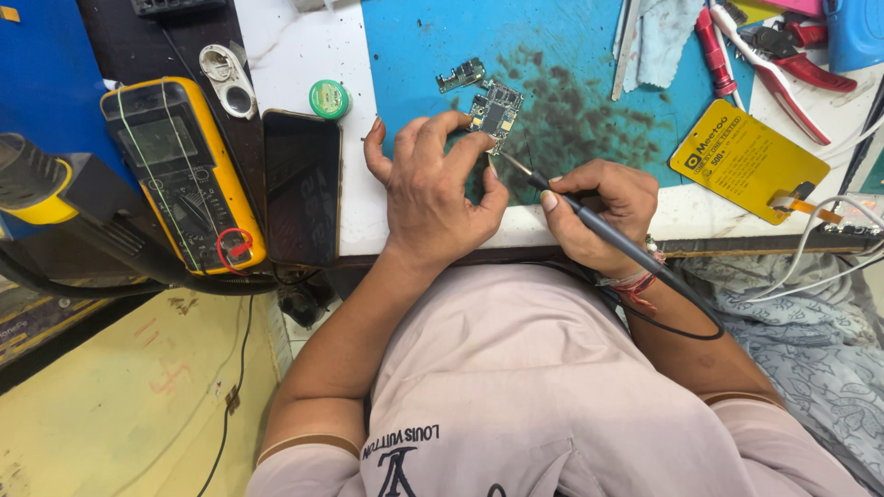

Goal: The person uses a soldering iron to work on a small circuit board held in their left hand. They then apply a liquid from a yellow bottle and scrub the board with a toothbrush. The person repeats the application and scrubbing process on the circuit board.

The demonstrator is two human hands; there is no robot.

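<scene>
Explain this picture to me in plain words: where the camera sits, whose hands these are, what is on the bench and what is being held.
The single view comes from a camera worn on a person's head, looking down at their own two bare hands over a workbench. The left hand rests on a blue mat, its fingertips at a small circuit board. The right hand holds a soldering iron like a pen, its tip pointing toward that board. A second small board piece lies just beyond. To the left are a dark phone, a yellow meter and a small green tin. At the top right lie red-handled pliers and a yellow card.
</scene>
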